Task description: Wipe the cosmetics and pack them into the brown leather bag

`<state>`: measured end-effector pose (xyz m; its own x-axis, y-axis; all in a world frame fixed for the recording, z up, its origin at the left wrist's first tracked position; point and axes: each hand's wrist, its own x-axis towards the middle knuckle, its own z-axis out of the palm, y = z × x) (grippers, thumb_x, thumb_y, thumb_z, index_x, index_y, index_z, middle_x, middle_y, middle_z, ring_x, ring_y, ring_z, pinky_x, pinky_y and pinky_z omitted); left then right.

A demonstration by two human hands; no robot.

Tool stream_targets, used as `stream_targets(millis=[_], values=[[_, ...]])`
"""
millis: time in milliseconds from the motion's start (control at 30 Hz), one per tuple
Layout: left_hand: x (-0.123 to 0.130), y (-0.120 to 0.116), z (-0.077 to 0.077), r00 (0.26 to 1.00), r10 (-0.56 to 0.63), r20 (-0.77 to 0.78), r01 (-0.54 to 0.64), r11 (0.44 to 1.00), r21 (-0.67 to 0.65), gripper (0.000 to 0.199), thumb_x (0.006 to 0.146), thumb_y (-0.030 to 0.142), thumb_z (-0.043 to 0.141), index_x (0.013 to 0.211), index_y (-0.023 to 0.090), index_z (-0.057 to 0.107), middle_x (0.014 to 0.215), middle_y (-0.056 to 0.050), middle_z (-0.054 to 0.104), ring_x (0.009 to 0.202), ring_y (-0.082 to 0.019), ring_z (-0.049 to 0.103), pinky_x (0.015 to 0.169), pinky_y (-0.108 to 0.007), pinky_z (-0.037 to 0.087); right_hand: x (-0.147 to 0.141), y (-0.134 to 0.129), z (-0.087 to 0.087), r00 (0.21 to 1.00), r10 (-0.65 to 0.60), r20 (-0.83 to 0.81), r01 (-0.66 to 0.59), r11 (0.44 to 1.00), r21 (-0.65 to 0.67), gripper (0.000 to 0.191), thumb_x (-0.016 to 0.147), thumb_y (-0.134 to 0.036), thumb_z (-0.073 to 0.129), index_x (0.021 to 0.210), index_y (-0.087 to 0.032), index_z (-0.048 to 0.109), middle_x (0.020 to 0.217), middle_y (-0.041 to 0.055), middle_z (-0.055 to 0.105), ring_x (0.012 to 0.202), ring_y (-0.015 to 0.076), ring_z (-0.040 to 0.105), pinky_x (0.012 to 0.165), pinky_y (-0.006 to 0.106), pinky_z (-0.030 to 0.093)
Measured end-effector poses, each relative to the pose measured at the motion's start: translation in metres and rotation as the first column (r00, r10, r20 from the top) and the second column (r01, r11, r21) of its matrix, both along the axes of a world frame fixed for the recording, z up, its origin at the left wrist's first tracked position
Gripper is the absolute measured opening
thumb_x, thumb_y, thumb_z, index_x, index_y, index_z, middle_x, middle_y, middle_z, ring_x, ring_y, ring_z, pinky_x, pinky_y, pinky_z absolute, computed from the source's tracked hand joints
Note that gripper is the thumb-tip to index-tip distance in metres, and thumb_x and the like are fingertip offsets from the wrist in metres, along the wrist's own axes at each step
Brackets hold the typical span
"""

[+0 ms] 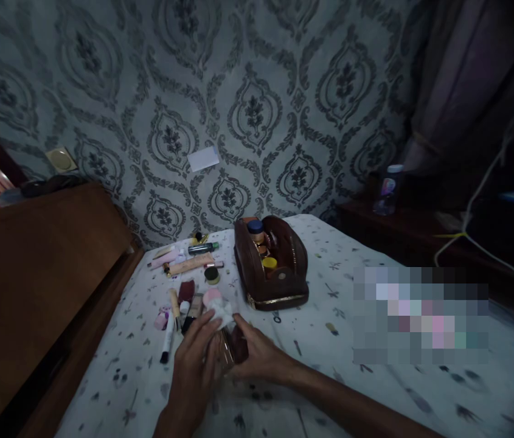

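Patterned wall (257,73) rises behind the sheet (325,298), with a bag (279,287) near its far edge; nearer its left edge, left hand (195,353) pinches tissue (222,309), right hand (259,353) grips a brown item (239,347)

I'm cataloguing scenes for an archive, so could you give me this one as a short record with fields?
Surface: white patterned cloth
Left hand: fingers at a crumpled white wad
Right hand: holds a dark item, too blurred to name
Bag: brown, open, containing a blue-lidded jar and a yellow-lidded jar
Left of bag: peach tube, dark-lidded jar, green-capped bottle
Far right: white-capped bottle
Wall: ornate wallpaper
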<state>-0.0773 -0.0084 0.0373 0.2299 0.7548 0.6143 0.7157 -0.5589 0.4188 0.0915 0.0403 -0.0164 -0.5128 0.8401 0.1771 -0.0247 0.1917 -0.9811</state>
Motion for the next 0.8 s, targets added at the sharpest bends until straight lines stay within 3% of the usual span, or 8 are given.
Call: stream_targets(millis=[200, 367, 533, 700, 800], values=[[0.006, -0.004, -0.006, 0.997, -0.046, -0.061, 0.051, 0.996, 0.074, 0.033, 0.095, 0.022, 0.052, 0.127, 0.028, 0.058, 0.127, -0.008, 0.063, 0.117, -0.020, 0.062, 0.096, -0.036, 0.054, -0.008, 0.002, -0.006, 0.952, 0.037, -0.305, -0.069, 0.993, -0.093, 0.081, 0.058, -0.031, 0.086, 0.126, -0.022, 0.043, 0.099, 0.0018, 0.061, 0.083, 0.0151, 0.059, 0.068, 0.025, 0.049], [0.010, -0.003, -0.006, 0.995, -0.087, -0.048, 0.091, 0.990, 0.105, 0.033, 0.094, 0.015, 0.052, 0.124, 0.027, 0.060, 0.123, -0.009, 0.064, 0.116, -0.020, 0.061, 0.097, -0.036, 0.053, -0.006, 0.005, -0.011, 0.943, -0.034, -0.331, -0.019, 0.988, -0.154, 0.075, 0.059, -0.028, 0.086, 0.122, -0.022, 0.046, 0.099, 0.0011, 0.061, 0.080, 0.0132, 0.058, 0.068, 0.025, 0.049], [0.013, -0.007, 0.000, 0.988, -0.151, 0.009, 0.149, 0.982, 0.113, 0.035, 0.092, 0.011, 0.053, 0.124, 0.025, 0.061, 0.120, -0.010, 0.065, 0.113, -0.021, 0.062, 0.096, -0.036, 0.052, -0.005, 0.003, 0.000, 0.901, -0.047, -0.432, -0.049, 0.977, -0.207, 0.085, 0.056, -0.024, 0.087, 0.128, -0.025, 0.043, 0.103, 0.0006, 0.059, 0.083, 0.0126, 0.058, 0.073, 0.024, 0.049], [0.014, -0.011, 0.003, 0.979, -0.202, 0.036, 0.198, 0.976, 0.094, 0.041, 0.092, 0.008, 0.053, 0.127, 0.026, 0.059, 0.121, -0.009, 0.064, 0.116, -0.021, 0.060, 0.096, -0.036, 0.051, -0.003, -0.001, 0.010, 0.904, -0.044, -0.426, -0.065, 0.969, -0.239, 0.080, 0.057, -0.024, 0.086, 0.127, -0.026, 0.046, 0.097, -0.0017, 0.058, 0.072, 0.0095, 0.053, 0.063, 0.020, 0.047], [0.011, -0.008, 0.004, 0.980, -0.180, 0.083, 0.180, 0.984, 0.006, 0.035, 0.094, 0.012, 0.050, 0.125, 0.025, 0.061, 0.123, -0.010, 0.064, 0.116, -0.021, 0.060, 0.095, -0.036, 0.051, -0.002, -0.002, 0.011, 0.930, 0.007, -0.367, -0.108, 0.961, -0.255, 0.078, 0.057, -0.025, 0.087, 0.125, -0.024, 0.048, 0.088, -0.0029, 0.058, 0.067, 0.0092, 0.052, 0.058, 0.020, 0.046]])
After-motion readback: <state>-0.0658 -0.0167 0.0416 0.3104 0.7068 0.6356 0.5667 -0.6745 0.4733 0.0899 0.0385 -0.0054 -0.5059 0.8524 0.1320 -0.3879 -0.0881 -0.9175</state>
